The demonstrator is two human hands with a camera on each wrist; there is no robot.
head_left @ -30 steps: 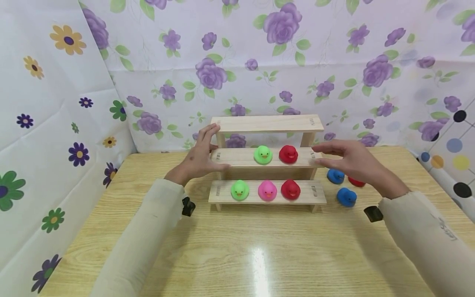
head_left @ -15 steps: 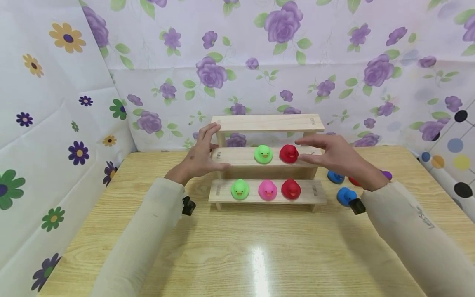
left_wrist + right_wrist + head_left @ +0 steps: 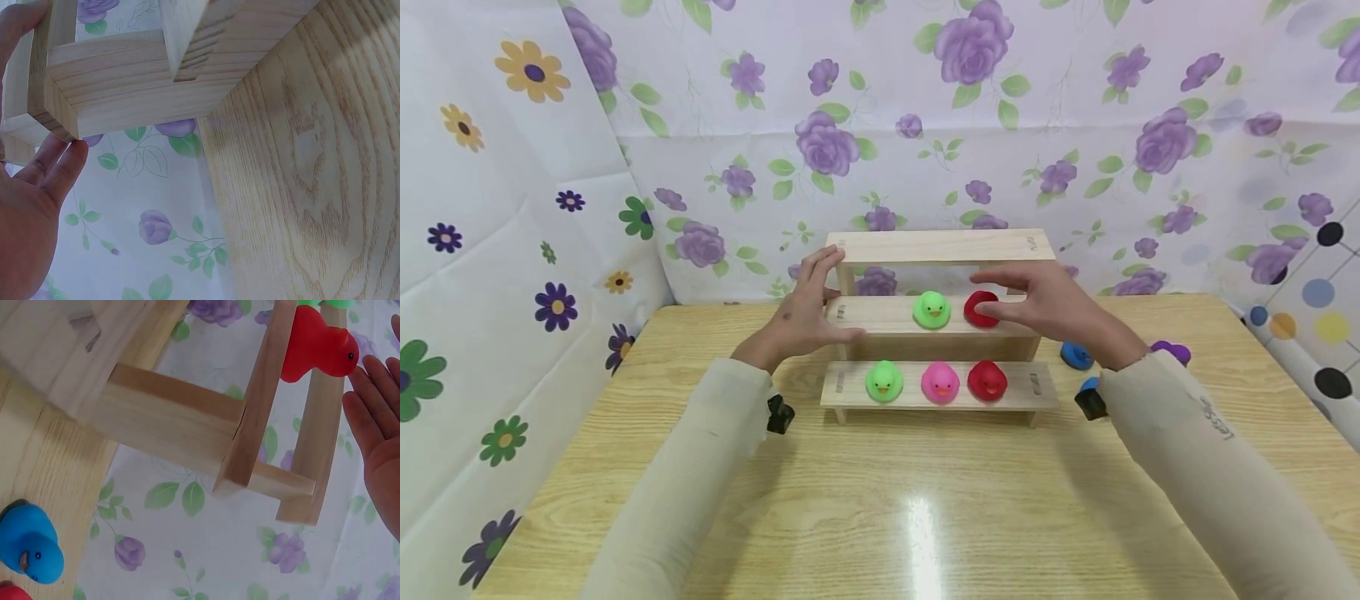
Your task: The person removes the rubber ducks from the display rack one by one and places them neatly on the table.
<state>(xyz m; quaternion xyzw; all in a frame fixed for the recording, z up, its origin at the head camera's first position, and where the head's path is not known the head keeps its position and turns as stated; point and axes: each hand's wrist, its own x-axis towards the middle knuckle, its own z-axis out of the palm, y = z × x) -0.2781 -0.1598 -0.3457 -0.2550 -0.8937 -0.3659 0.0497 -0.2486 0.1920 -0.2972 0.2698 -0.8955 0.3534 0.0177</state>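
Note:
A three-step wooden display stand (image 3: 876, 312) stands on the table. My left hand (image 3: 801, 325) grips its left end at the middle step, thumb along the front and fingers behind. In the left wrist view two fingertips (image 3: 74, 150) lie against a board's edge. My right hand (image 3: 1048, 304) is at the red rubber duck (image 3: 977, 312) on the middle step. Its thumb overlaps the duck in the head view; in the right wrist view, straight fingers (image 3: 365, 422) come right up to the duck's head. A green duck (image 3: 932, 309) sits left of it.
On the lowest step sit a green duck (image 3: 884, 381), a pink duck (image 3: 940, 382) and another red duck (image 3: 987, 380). Blue ducks (image 3: 1077, 356) and a purple duck (image 3: 1172, 351) lie on the table at right, partly behind my right arm. Flowered cloth (image 3: 910, 167) hangs behind.
My right hand has moved left from the stand's right end to the red duck on the middle step, its thumb now over the duck. My left hand has stayed in place.

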